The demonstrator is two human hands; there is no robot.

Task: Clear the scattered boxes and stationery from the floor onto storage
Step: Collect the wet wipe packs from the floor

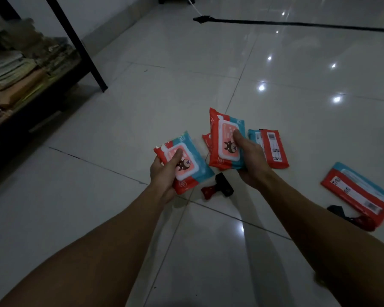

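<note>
My left hand (164, 173) grips a red and blue wipes pack (187, 159), thumb on its pink lid, held above the tiled floor. My right hand (249, 160) grips a second wipes pack (225, 138) upright, thumb on its lid. Behind it a third pack's red corner (206, 140) shows on the floor. Another pack (272, 148) lies face down just right of my right hand. One more pack (359, 191) lies face down at the right edge. A red and black tape dispenser (218, 188) lies on the floor between my wrists.
A dark low shelf (60, 85) with stacked papers and books stands at the left, its black leg (98, 78) reaching the floor. A second red and black tool (353, 218) lies by the far right pack. A black strip (297, 24) crosses the floor at the back.
</note>
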